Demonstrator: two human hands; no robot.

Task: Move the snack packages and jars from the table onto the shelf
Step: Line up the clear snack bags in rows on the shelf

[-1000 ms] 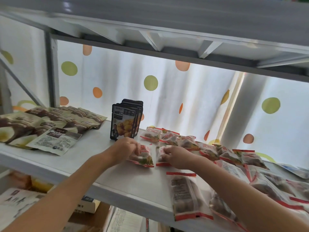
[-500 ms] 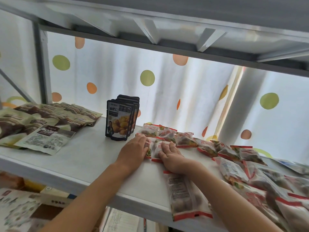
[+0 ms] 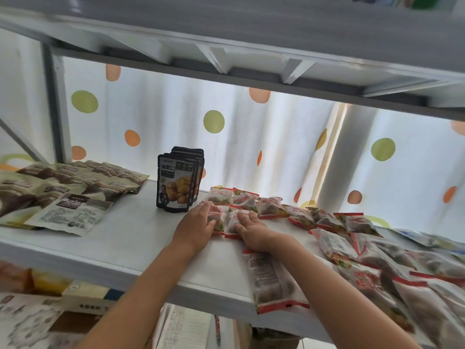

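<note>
Both my hands lie flat on two small red-and-white snack packets on the white shelf (image 3: 130, 238). My left hand (image 3: 195, 226) presses the left packet (image 3: 218, 217) with straight fingers. My right hand (image 3: 251, 231) presses the right packet (image 3: 232, 222) the same way. Behind them sits a row of like packets (image 3: 271, 206). More red-edged bags (image 3: 377, 260) spread over the right of the shelf, and one (image 3: 273, 280) lies under my right forearm at the front edge. Dark standing pouches (image 3: 177, 181) are just left of my left hand.
Brown-and-cream flat packages (image 3: 63, 190) cover the shelf's left end. An upper shelf (image 3: 251, 46) hangs low overhead. A grey upright post (image 3: 54, 104) stands at the left. Boxes and printed cartons (image 3: 83, 295) sit below the shelf. A dotted white curtain (image 3: 214, 122) is behind.
Both hands slid the two packets back toward the row, and their fingers went from curled to flat on top. The view shifted slightly.
</note>
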